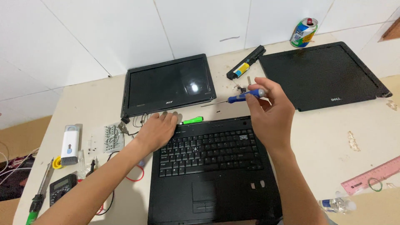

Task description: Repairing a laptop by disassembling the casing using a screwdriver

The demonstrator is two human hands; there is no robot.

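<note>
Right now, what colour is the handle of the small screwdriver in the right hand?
Blue, seen in the head view: small screwdriver, right hand.

Left hand rests flat on top-left corner of black laptop base, fingers reaching a green tool. Right hand holds blue screwdriver above the keyboard's upper right, tip pointing left. Detached screen lies behind; black lid, battery and can to the right.
</note>
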